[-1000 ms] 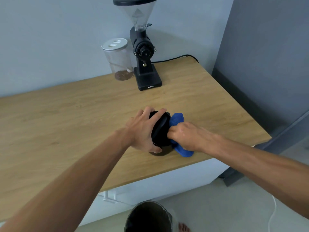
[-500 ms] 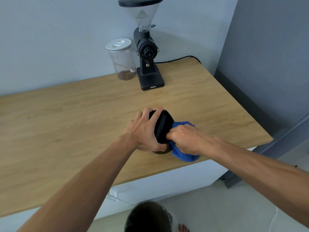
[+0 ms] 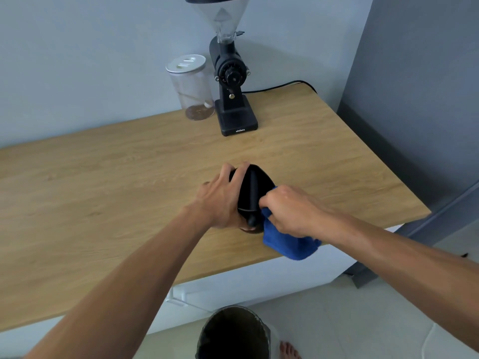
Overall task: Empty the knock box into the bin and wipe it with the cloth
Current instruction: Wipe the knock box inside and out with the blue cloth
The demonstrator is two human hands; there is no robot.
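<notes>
One knock box (image 3: 255, 189), one cloth (image 3: 287, 242), one bin (image 3: 233, 332), one grinder (image 3: 230, 73), one jar (image 3: 190, 86), two hands.

Both hands out front — left hand (image 3: 220, 203) clasped wide, right hand (image 3: 290, 211) fisted — forearms converging.

The left hand (image 3: 220, 200) covers the near side of the knock box (image 3: 255, 193), and the right hand (image 3: 290, 211) hides its opening, so the inside cannot be seen. The cloth (image 3: 287, 242) is partly buried in that grip. The bin (image 3: 233, 332) and a bare foot (image 3: 289, 351) are cut by the bottom edge, the grinder (image 3: 230, 73) hopper by the top. Lettering on the grinder's base is too small to read.
</notes>
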